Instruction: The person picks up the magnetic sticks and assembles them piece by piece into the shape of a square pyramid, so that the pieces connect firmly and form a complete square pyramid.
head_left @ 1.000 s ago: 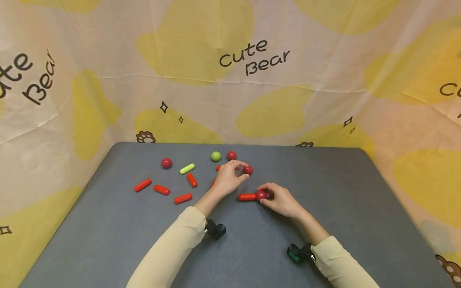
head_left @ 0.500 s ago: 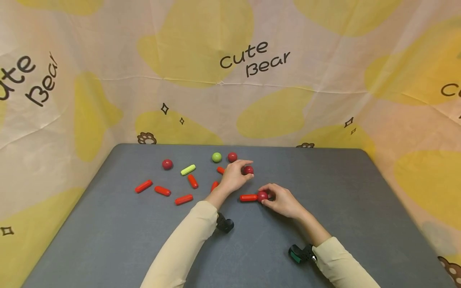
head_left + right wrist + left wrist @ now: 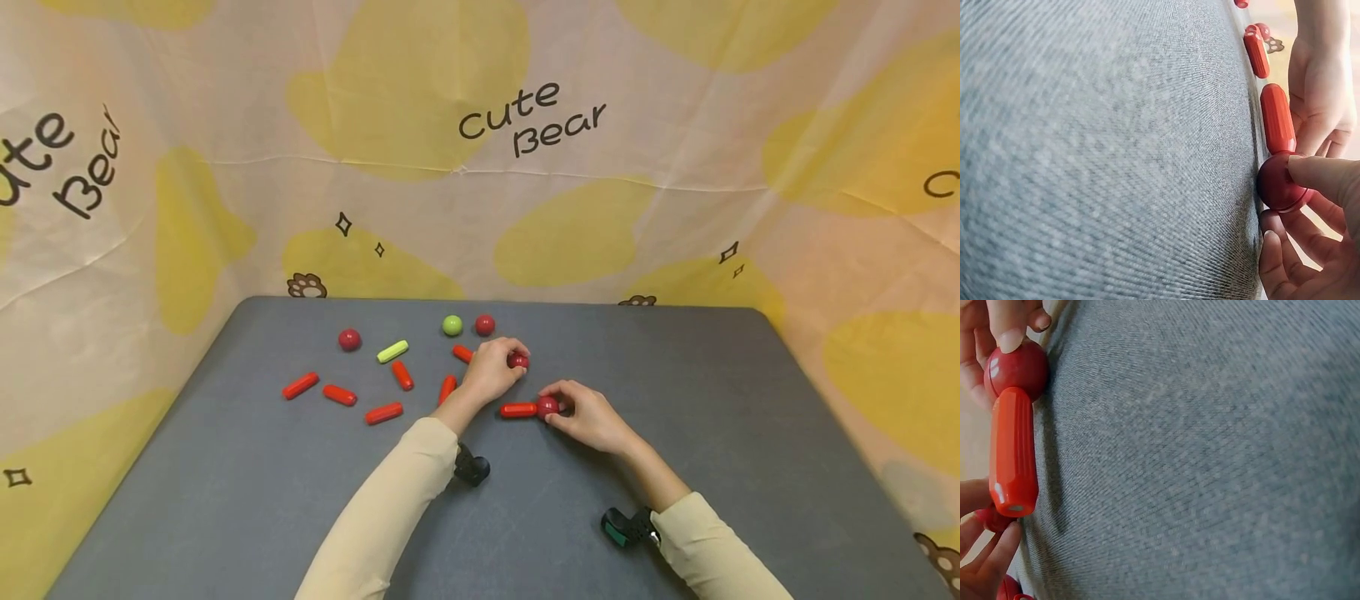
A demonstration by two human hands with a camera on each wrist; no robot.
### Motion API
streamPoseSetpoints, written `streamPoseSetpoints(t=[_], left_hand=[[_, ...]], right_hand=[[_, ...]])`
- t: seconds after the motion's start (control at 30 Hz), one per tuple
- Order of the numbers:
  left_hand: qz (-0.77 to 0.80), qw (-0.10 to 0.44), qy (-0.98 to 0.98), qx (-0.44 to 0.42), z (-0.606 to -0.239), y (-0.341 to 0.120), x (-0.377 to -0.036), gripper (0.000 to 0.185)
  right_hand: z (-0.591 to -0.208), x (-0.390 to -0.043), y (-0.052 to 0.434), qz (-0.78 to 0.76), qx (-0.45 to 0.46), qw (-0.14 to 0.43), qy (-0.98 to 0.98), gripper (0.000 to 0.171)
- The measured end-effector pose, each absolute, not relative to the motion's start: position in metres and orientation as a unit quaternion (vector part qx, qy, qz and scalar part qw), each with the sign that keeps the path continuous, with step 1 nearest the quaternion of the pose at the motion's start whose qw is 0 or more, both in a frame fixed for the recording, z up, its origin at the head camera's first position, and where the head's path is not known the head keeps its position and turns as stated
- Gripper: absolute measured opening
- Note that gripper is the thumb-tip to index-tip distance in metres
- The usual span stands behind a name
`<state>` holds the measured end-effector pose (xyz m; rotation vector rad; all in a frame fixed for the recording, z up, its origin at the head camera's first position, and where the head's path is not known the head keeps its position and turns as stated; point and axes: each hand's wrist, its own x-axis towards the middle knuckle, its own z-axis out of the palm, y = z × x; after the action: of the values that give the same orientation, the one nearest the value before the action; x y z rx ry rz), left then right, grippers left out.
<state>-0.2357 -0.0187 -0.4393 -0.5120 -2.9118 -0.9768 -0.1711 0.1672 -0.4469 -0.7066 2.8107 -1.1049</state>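
Red ball (image 3: 547, 407) joined to a red stick (image 3: 517, 410), pinched by the right hand (image 3: 588, 418) just right of frame centre.

Left hand (image 3: 491, 369) curls its fingers round a second red ball (image 3: 517, 361), above and left of the first; half a second ago that ball sat slightly higher in the frame and the hand has since drawn it down toward the stick. Right hand's grip is unchanged. On the grey worktop (image 3: 675, 400), upper left of the hands, lie loose red sticks, 1 yellow-green stick (image 3: 392, 352), a green ball (image 3: 452, 325) and 2 more red balls.
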Motion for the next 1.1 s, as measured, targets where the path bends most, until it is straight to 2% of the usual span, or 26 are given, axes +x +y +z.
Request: streamPoseSetpoints(t=[0.5,0.77,1.1], left_hand=[[-0.319,0.006,-0.922,-0.221,-0.417,-0.031,-0.220,0.030],[-0.313,0.014,-0.920,-0.237,-0.413,-0.047,-0.208,0.026],[-0.324,-0.009,-0.919,-0.223,-0.420,-0.070,-0.196,0.022]], right_hand=[[-0.448,-0.172,0.168,-0.352,-0.221,0.022,0.909,0.030],[-0.448,-0.171,0.167,-0.358,-0.217,0.020,0.908,0.030],[-0.449,-0.173,0.168,-0.353,-0.210,0.021,0.912,0.029]])
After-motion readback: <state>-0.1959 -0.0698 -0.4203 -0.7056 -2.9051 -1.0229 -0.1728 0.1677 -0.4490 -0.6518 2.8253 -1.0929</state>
